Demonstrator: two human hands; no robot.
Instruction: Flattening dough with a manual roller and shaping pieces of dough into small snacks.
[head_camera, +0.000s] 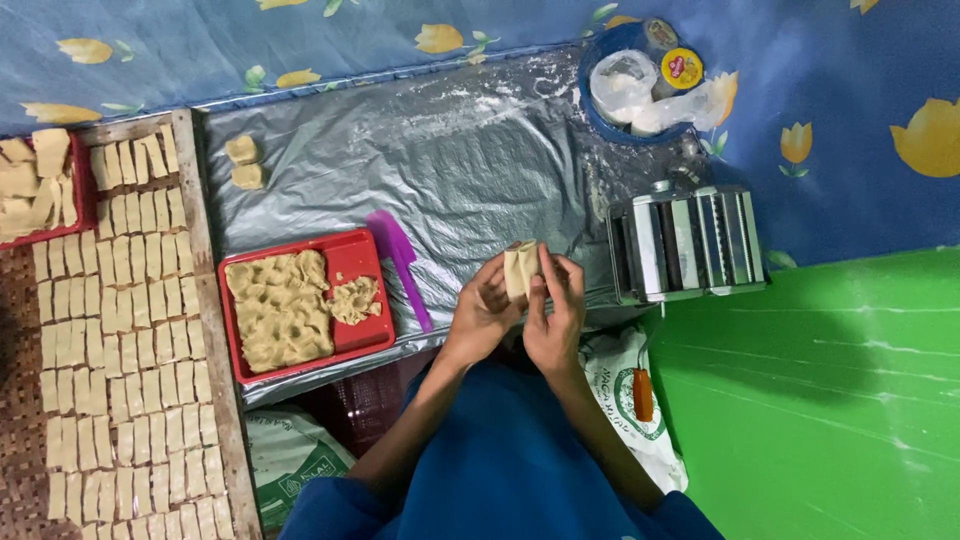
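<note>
Both hands are pinched together on one small folded strip of pale tan dough (520, 268), held up over the near edge of the crinkled silver plastic sheet (470, 170). Left hand (482, 315) has fingers curled round the strip's left side, right hand (556, 318) is closed on the right side with fingertips up near the top. Strip stands pretty much upright in the view, long axis running away from the body, top end poking out above the fingers.

Room-wise: bare sheet ahead and to the left of the hands. Purple plastic scraper (400, 262) lies just left, then the red rectangular tray of ruffled dough pieces (352, 250). Chrome hand-crank pasta roller (688, 244) sits close on the right, so that side's tight.

Further out, two dough lumps (244, 162) at the sheet's far left corner, a wooden board covered in rows of cut dough rectangles (125, 330) on the far left, and a blue bowl with plastic bags (640, 85) at the back. Blue floral cloth (300, 40) behind, green floor (830, 400) to the right.
</note>
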